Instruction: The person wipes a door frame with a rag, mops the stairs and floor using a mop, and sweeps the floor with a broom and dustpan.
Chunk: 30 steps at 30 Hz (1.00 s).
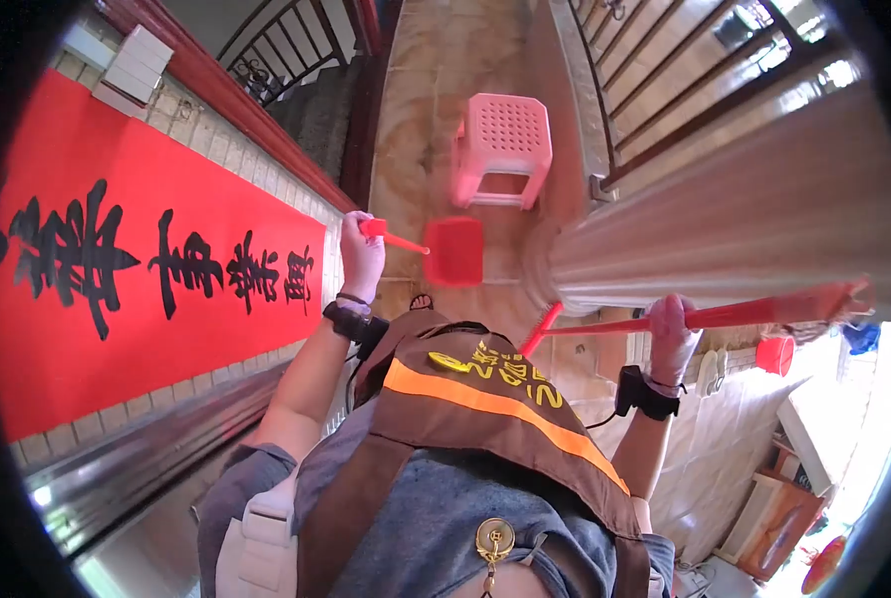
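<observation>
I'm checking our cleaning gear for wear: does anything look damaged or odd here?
Yes, one thing: beyond the right hand, the far end of the red broom handle looks ragged, with loose strands hanging there, possibly frayed. The red dustpan shows no obvious damage.

The glossy tiled floor (445,50) carries a pink stool (510,130) at one o'clock, pale slippers (706,370) near three; whether the red dustpan (455,252) at twelve touches it, I can't tell.
</observation>
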Available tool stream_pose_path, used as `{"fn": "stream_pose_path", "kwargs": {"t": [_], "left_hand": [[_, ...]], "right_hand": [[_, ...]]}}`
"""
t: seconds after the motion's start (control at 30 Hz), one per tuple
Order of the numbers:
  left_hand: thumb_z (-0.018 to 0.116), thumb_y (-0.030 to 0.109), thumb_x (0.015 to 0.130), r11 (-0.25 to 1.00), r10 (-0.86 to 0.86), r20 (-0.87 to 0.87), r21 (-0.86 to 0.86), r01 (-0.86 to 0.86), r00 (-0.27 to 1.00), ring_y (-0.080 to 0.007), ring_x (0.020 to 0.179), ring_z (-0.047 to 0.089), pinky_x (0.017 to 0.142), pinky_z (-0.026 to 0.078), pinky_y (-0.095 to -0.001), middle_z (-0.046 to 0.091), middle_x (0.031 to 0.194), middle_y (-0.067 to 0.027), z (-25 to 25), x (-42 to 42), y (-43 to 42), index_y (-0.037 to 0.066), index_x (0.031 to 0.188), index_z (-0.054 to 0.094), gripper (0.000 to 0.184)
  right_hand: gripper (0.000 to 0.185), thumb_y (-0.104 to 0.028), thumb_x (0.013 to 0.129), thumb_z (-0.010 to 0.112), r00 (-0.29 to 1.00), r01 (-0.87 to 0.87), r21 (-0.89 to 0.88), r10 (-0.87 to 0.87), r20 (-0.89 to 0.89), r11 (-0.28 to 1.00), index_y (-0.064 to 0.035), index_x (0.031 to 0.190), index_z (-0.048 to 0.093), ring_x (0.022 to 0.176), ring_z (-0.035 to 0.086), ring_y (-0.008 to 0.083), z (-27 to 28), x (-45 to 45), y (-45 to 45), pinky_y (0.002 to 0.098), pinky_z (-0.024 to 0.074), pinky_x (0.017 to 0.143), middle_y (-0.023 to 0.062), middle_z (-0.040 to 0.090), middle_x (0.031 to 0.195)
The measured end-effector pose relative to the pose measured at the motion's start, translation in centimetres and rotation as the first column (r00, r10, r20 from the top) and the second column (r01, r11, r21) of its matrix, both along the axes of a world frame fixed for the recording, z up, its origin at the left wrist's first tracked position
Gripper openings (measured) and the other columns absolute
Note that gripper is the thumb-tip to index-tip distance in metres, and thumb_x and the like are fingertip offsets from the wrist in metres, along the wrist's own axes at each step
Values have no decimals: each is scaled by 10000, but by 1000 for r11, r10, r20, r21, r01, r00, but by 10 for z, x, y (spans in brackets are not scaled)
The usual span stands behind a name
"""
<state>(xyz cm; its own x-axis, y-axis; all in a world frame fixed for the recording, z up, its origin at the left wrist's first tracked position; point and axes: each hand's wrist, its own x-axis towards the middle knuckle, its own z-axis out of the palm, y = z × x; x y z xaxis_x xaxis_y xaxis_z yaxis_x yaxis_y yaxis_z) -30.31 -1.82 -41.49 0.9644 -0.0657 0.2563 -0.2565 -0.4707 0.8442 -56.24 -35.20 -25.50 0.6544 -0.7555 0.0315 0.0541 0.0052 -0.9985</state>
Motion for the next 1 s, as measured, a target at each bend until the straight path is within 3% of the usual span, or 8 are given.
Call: {"fn": "stream_pose_path", "kwargs": {"t": [0.13,0.3,0.47,0.7,0.83,0.93,0.97,1.0], "left_hand": [[493,-82,690,997,-58,85,54,53,995,-305,865,510,778,421,-360,500,875,-140,-9,51,8,23,891,447,231],[439,-98,659,997,-42,-21,-65,41,999,-317,878,500,797,413,-387,494,887,-145,-4,112,13,21,899,451,268],[445,-60,710,999,-35,56,17,34,998,-289,876,510,780,418,-378,500,875,-130,-3,176,19,35,904,460,216],[466,-68,742,995,87,165,40,-95,982,-256,805,541,747,441,-339,526,842,-108,27,267,-13,24,900,469,183],[508,-37,769,958,212,290,128,-257,933,-264,810,560,752,449,-349,548,841,-119,47,316,-29,22,897,478,144],[529,42,813,924,358,214,56,-377,909,-288,815,565,758,448,-367,560,851,-148,51,357,-37,10,897,489,98],[534,66,824,907,411,166,24,-420,896,-291,815,566,757,447,-368,562,854,-154,51,372,-41,6,898,490,105],[540,90,835,884,465,112,-11,-467,878,-295,815,566,757,447,-369,563,857,-160,48,387,-43,2,900,491,119]], "right_hand": [[345,-129,823,501,954,-272,65,261,146,960,-118,526,327,376,264,101,32,61,20,276,297,461,-36,276,434],[404,-213,727,584,690,-664,-188,690,216,723,-88,432,338,339,393,185,66,147,46,305,389,409,24,373,401],[403,-221,718,590,479,-780,-255,808,343,571,-87,434,338,328,430,207,90,220,50,316,405,383,39,383,395],[437,-223,823,570,362,-642,-481,790,496,596,-131,472,326,288,407,114,129,280,-19,249,431,370,-18,408,379],[393,-241,825,541,565,-380,-428,572,595,820,-154,495,346,275,383,96,132,333,-59,233,379,338,-25,414,363],[343,-203,833,481,614,-274,-231,354,706,934,-168,511,369,328,320,89,114,392,-90,246,329,413,-52,360,390],[316,-150,831,460,568,-309,-181,333,753,934,-173,525,384,368,284,90,103,417,-102,258,274,445,-56,330,418],[319,-100,833,438,535,-275,37,121,836,961,-171,530,367,385,261,92,92,445,-106,265,227,444,-50,313,434]]}}
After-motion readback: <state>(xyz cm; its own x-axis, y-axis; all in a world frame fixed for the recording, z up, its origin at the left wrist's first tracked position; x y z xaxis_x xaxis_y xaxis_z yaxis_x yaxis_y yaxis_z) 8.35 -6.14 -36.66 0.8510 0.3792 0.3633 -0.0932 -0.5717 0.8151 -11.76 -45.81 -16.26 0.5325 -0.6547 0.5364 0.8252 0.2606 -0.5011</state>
